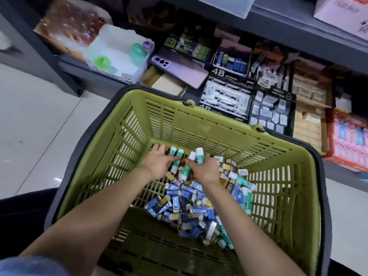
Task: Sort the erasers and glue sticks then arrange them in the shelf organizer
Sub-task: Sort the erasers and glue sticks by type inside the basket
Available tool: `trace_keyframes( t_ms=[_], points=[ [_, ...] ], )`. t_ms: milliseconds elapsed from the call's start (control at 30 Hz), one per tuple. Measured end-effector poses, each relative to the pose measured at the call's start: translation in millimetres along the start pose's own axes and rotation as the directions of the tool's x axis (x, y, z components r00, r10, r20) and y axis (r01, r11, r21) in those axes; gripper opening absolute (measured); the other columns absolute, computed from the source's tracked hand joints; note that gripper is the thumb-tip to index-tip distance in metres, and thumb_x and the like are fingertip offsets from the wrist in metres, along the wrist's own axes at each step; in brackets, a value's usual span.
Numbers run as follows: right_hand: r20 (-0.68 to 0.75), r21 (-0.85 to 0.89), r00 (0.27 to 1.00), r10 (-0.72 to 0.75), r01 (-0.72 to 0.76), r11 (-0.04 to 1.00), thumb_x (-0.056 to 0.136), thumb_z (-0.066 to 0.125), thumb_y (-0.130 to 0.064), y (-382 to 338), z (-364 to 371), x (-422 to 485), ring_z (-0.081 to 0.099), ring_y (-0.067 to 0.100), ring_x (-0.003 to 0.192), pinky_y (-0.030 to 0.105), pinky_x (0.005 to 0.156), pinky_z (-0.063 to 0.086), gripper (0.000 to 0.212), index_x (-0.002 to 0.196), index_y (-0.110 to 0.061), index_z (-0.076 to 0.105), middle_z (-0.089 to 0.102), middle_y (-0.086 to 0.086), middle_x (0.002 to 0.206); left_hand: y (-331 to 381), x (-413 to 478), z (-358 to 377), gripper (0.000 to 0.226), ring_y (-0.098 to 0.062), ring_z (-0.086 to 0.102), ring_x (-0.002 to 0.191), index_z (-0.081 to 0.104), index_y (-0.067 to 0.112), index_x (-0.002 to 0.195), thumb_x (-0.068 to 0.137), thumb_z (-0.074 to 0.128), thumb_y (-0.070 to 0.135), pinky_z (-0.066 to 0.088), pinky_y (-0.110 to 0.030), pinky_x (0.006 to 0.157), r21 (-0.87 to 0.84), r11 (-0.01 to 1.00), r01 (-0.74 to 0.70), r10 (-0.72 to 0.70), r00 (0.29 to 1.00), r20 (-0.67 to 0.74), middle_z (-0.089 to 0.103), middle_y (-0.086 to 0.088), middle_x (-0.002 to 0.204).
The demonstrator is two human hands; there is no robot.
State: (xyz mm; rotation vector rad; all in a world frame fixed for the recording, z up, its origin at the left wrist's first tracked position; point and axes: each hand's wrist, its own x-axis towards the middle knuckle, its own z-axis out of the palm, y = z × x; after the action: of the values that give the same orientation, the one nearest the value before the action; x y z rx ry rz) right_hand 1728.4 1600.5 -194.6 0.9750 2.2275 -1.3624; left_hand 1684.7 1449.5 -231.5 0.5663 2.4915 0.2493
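Basket (199, 116): L hand (157, 164), R hand (206, 171) inside, each tight round glue sticks (199, 155).

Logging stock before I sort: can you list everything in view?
basket: one, green, in front of the shelf
glue sticks: several, green with white caps, some in both hands, others loose in the basket
erasers: many, mostly blue sleeves, heaped in the basket
phone: one, pinkish, lying on shelf boxes
4B boxes: several, black, on the shelf right of the phone
white box: one, shelf left, green items inside
shelf: one, grey, behind the basket
floor: white tiles, left
left hand: holds glue sticks
right hand: grips glue sticks
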Motion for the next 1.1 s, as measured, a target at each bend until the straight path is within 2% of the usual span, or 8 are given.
trace_keyframes(
  t_ms=[100, 167, 267, 433, 633, 767, 933, 1100],
  points=[
    [0.01, -0.046, 1.0, -0.013, 0.013, 0.999, 0.082, 0.072, -0.027, -5.1, 17.8, 9.8, 0.058, 0.029, 0.06, 0.038, 0.058, 0.047, 0.037, 0.06, -0.012, 0.047, 0.059, 0.012, 0.064, -16.3, -2.1, 1.4, 0.047, -0.028, 0.034, 0.114, 0.043, 0.041, 0.138, 0.097, 0.041, 0.019, 0.036, -0.034, 0.092, -0.008, 1.0, 0.026, -0.027, 0.996, -0.087, 0.04, -0.009, 0.124],
    [0.009, -0.079, 1.0, -0.016, 0.016, 0.997, 0.084, 0.069, -0.025, -9.2, 31.3, 15.0, 0.064, 0.034, 0.069, 0.043, 0.063, 0.053, 0.032, 0.065, -0.007, 0.052, 0.064, 0.021, 0.074, -22.8, -5.4, 2.3, 0.042, -0.031, 0.039, 0.114, 0.052, 0.03, 0.134, 0.096, 0.043, 0.016, 0.039, -0.035, 0.093, -0.146, 0.984, 0.098, -0.125, 0.974, -0.191, 0.046, -0.013, 0.126],
    [-0.014, -0.203, 1.0, -0.021, 0.018, 0.979, 0.087, 0.065, -0.025, -13.4, 49.2, 22.4, 0.057, 0.027, 0.071, 0.033, 0.06, 0.043, 0.024, 0.074, -0.007, 0.056, 0.061, 0.015, 0.08, -23.7, -6.6, 3.5, 0.042, -0.033, 0.046, 0.116, 0.055, 0.019, 0.131, 0.092, 0.045, 0.006, 0.039, -0.039, 0.099, -0.306, 0.942, 0.138, -0.223, 0.939, -0.261, 0.05, -0.016, 0.128],
    [0.001, -0.224, 1.0, 0.02, -0.019, 0.974, 0.089, 0.061, -0.02, -20.4, 71.1, 33.1, 0.066, 0.035, 0.094, 0.042, 0.081, 0.054, 0.027, 0.1, 0.005, 0.065, 0.068, 0.022, 0.1, -22.3, -5.5, 6.2, 0.042, -0.032, 0.045, 0.118, 0.053, 0.014, 0.132, 0.091, 0.048, 0.007, 0.036, -0.034, 0.101, -0.308, 0.942, 0.13, -0.218, 0.938, -0.271, 0.046, -0.015, 0.134],
    [0.07, 0.087, 0.996, 0.048, -0.054, 0.995, 0.095, 0.055, -0.017, -9.6, 54.5, 32.6, 0.07, 0.032, 0.074, 0.044, 0.074, 0.058, 0.028, 0.114, 0.002, 0.057, 0.07, 0.018, 0.079, -28.2, -5.2, 9.4, 0.042, -0.029, 0.047, 0.118, 0.051, 0.013, 0.134, 0.093, 0.056, 0.022, 0.04, -0.036, 0.098, -0.287, 0.941, 0.18, -0.259, 0.928, -0.268, 0.046, -0.013, 0.132],
    [0.115, -0.155, 0.991, -0.073, 0.091, 0.984, 0.096, 0.046, -0.016, -8.7, 53.8, 31.3, 0.059, 0.026, 0.067, 0.028, 0.054, 0.045, 0.022, 0.102, -0.002, 0.062, 0.066, 0.014, 0.083, -23.3, -1.4, 12.2, 0.055, -0.029, 0.042, 0.12, 0.043, 0.021, 0.138, 0.088, 0.062, 0.031, 0.042, -0.037, 0.094, -0.191, 0.959, 0.207, -0.242, 0.953, -0.182, 0.045, -0.012, 0.13],
    [0.152, -0.294, 0.969, -0.193, 0.231, 0.927, 0.089, 0.053, -0.006, -8.1, 63.1, 30.8, 0.057, 0.027, 0.07, 0.025, 0.057, 0.039, 0.029, 0.116, -0.008, 0.062, 0.066, 0.014, 0.081, -31.3, -1.4, 8.9, 0.052, -0.033, 0.053, 0.107, 0.046, 0.016, 0.136, 0.087, 0.052, 0.0, 0.044, -0.038, 0.086, -0.302, 0.932, 0.202, -0.275, 0.935, -0.222, 0.048, -0.014, 0.125],
    [0.115, -0.211, 0.979, -0.171, 0.192, 0.959, 0.084, 0.063, -0.002, -9.2, 74.6, 29.2, 0.063, 0.029, 0.094, 0.028, 0.071, 0.043, 0.034, 0.117, -0.007, 0.063, 0.068, 0.014, 0.098, -30.7, -3.4, 9.2, 0.049, -0.032, 0.05, 0.112, 0.045, 0.015, 0.138, 0.091, 0.058, 0.015, 0.043, -0.037, 0.092, -0.316, 0.928, 0.2, -0.272, 0.94, -0.206, 0.047, -0.014, 0.129]
  ],
)
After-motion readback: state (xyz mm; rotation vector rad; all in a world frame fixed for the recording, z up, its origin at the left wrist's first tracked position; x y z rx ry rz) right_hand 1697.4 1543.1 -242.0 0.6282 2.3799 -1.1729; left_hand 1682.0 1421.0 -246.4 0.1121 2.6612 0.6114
